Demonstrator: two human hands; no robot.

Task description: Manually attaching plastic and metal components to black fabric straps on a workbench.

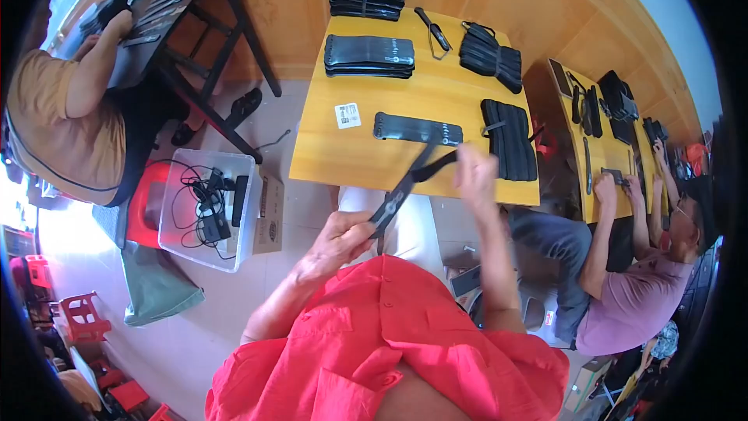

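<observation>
My left hand (344,238) is closed round the lower end of a flat black strap (399,191), with pale marks near the grip. My right hand (476,175), slightly blurred, pinches a bent black part of the same strap at the table's front edge. Behind the strap, a flat black packet (418,129) with a glossy cover lies on the yellow table (327,156). To its right sits a bundle of folded black straps (509,140) held by a band. A white label (347,115) rests at the left.
Stacked black packets (369,56) stand farther back, beside a black-handled tool (435,33) and another strap bundle (491,57). A clear bin (206,210) of cables stands on the floor at left. Co-workers sit at a dark table (195,0) and at a yellow one (596,160).
</observation>
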